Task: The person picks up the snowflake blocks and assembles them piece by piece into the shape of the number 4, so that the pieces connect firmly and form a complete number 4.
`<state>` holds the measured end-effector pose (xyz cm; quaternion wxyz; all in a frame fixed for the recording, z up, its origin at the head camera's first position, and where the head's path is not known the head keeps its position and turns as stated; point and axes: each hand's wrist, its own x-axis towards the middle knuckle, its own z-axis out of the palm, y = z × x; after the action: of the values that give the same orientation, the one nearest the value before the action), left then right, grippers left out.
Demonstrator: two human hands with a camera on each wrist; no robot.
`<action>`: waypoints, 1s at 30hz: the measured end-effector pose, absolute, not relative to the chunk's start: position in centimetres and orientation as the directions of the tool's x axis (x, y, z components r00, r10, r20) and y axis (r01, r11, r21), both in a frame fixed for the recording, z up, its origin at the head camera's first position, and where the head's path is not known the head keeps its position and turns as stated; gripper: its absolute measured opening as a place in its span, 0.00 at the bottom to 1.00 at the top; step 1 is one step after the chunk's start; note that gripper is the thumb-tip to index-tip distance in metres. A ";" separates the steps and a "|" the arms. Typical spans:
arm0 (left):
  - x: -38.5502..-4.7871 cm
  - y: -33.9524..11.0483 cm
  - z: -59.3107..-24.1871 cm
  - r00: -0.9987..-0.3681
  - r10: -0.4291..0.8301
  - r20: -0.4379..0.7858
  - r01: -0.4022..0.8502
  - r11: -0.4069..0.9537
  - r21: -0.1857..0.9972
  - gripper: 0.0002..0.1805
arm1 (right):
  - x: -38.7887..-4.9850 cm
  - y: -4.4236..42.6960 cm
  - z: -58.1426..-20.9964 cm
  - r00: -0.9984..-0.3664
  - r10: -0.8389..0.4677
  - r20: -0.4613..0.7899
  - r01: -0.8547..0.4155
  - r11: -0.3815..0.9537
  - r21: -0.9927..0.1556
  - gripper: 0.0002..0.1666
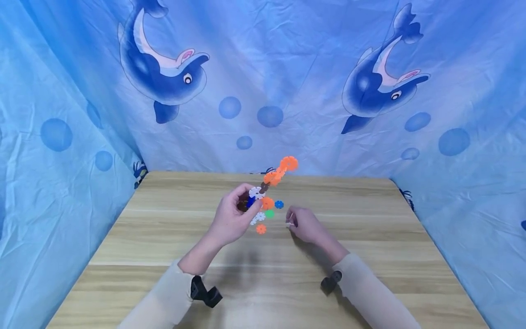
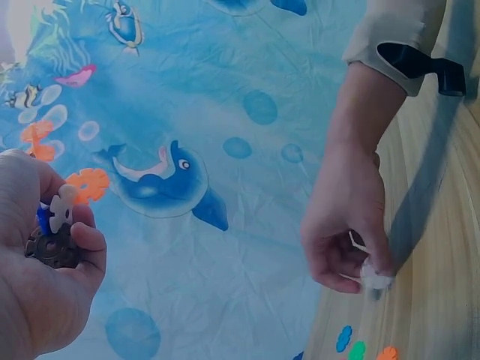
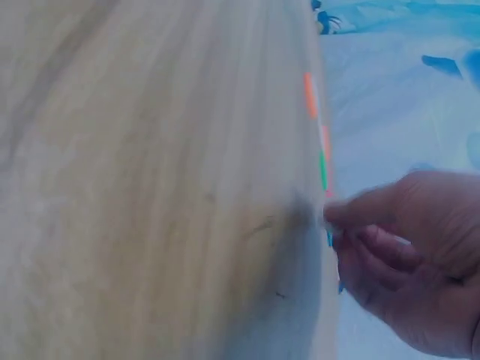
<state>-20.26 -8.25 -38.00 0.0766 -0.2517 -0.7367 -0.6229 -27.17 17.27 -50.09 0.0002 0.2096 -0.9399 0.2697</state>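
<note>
My left hand [image 1: 230, 221] grips a joined string of notched flower-shaped plastic discs. From it an orange chain [image 1: 289, 163] sticks up and to the right, past a brown disc [image 1: 265, 187]. Close to the fingers sit a white disc [image 1: 256, 193] and a dark blue disc [image 1: 250, 202]; a dark brown disc [image 2: 54, 251] shows in the palm in the left wrist view. To the right, low over the table, my right hand [image 1: 308, 224] pinches a small white disc [image 2: 376, 277] between thumb and fingers. That disc is mostly hidden in the right wrist view.
Loose discs lie on the wooden table [image 1: 164, 246] between the hands: a blue disc [image 1: 279, 204], a green disc [image 1: 269, 213], white discs [image 1: 260, 216] and an orange disc [image 1: 260, 229]. A blue dolphin-print curtain [image 1: 287, 68] stands behind the table and along both sides.
</note>
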 end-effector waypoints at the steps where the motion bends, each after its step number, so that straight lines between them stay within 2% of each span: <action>1: -20.3 -8.2 -38.0 -0.863 0.275 0.423 0.462 0.095 0.882 0.05 | -27.0 17.4 -49.8 -0.911 -0.395 0.119 -0.393 0.746 -0.538 0.08; 5: -20.3 -8.2 -37.7 -0.874 0.254 0.413 0.446 0.086 0.891 0.05 | -25.9 17.4 -47.3 -0.901 -0.380 0.208 -0.420 0.649 -0.634 0.04; 9: -20.5 -8.2 -37.7 -0.884 0.233 0.406 0.435 0.086 0.896 0.05 | -24.4 16.9 -44.0 -0.848 -0.310 0.431 -0.529 0.554 -0.643 0.04; 14: -20.5 -8.0 -37.8 -0.888 0.244 0.391 0.422 0.089 0.902 0.06 | -22.9 16.5 -41.1 -0.718 -0.209 0.664 -0.681 0.409 -0.608 0.11; 18: -20.5 -7.7 -37.7 -0.882 0.249 0.400 0.434 0.098 0.895 0.05 | -22.3 16.3 -39.8 -0.589 -0.188 0.786 -0.793 0.324 -0.516 0.14; 22: -20.7 -7.3 -37.6 -0.862 0.271 0.427 0.464 0.085 0.882 0.04 | -21.9 16.0 -39.0 -0.484 -0.194 0.853 -0.859 0.293 -0.420 0.14; 30: -20.7 -7.0 -37.9 -0.856 0.283 0.433 0.473 0.091 0.876 0.03 | -21.3 15.7 -38.7 -0.453 -0.235 0.860 -0.873 0.311 -0.375 0.15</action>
<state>-20.69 -7.01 -37.91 0.0763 -0.2573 -0.7348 -0.6230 -21.33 15.74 -38.67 0.3577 0.3814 -0.7263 0.4461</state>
